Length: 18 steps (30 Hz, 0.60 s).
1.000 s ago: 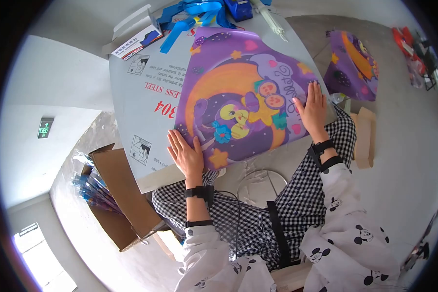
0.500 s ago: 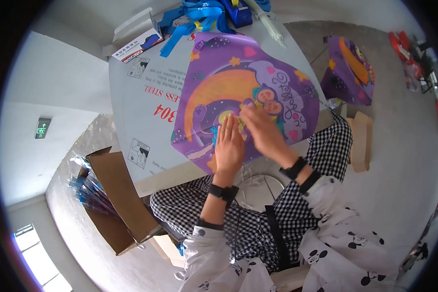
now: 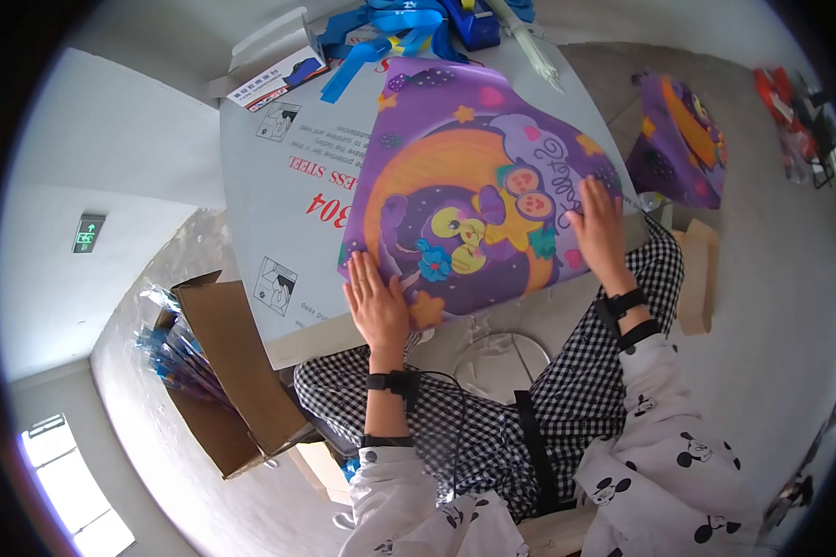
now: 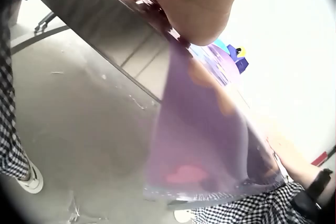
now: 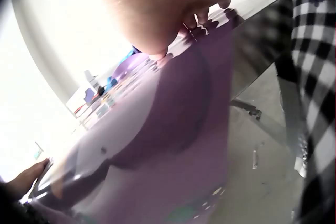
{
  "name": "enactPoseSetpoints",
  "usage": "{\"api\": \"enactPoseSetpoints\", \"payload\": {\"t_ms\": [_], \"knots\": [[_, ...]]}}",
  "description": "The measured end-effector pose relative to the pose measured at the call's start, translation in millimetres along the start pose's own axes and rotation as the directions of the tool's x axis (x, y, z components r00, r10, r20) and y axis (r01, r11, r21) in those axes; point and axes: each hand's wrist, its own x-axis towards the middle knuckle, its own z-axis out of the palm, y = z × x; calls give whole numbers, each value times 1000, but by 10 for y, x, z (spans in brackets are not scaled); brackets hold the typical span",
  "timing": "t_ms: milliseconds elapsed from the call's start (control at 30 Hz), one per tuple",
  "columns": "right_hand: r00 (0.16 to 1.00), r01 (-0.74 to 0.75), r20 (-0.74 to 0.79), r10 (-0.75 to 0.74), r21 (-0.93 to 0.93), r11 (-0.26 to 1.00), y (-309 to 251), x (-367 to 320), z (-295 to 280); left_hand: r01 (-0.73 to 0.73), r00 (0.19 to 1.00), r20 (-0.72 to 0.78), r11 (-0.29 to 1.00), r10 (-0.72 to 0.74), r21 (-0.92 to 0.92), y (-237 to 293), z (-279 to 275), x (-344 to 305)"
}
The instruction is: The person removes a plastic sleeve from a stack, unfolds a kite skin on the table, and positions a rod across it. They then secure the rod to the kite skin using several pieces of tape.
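My left hand point(image 3: 378, 306) is just left of centre in the head view, right hand point(image 3: 601, 234) right of centre, higher. Fingers point(image 3: 362, 271) straight, pointing up-frame; forearms point(image 3: 386, 410) reach up from below.

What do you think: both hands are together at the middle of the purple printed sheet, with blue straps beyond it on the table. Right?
Not quite: the hands are apart. The head view shows the left hand at the near left edge of the purple printed sheet and the right hand toward its right edge. Blue straps beyond it on the table: correct.
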Motion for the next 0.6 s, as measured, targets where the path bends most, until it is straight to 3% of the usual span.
{"api": "enactPoseSetpoints", "payload": {"t_ms": [133, 233, 333, 400, 433, 500, 567, 600], "knots": [[999, -35, -30, 33, -81, 996, 396, 1, -14, 61, 997, -42, 997, -59, 50, -246, 3, -22], [998, 10, -53, -17, -128, 992, 476, 52, 11, 191, 978, -98, 978, -182, 85, -352, 24, 2], [998, 43, -35, -47, -110, 993, 508, 111, 31, 210, 978, -12, 976, -210, 51, -433, -57, 34], [997, 78, -19, -80, -120, 990, 609, 107, 110, 273, 962, 53, 942, -268, -196, -590, -130, 20], [994, 100, -18, -104, -141, 985, 670, 137, 155, 257, 949, -57, 866, -310, -429, -650, -214, -46], [995, 43, 94, -25, -191, 981, 691, 172, 137, 220, 882, -163, 693, -441, -686, -649, -959, -248], [999, 18, 48, -12, -114, 993, 603, 176, 82, 117, 744, -416, 715, -523, -689, -943, -1449, -615], [997, 82, 9, -82, -84, 993, 577, 188, 52, 161, 643, -453, 687, -617, -708, -1173, -1506, -833]]}}
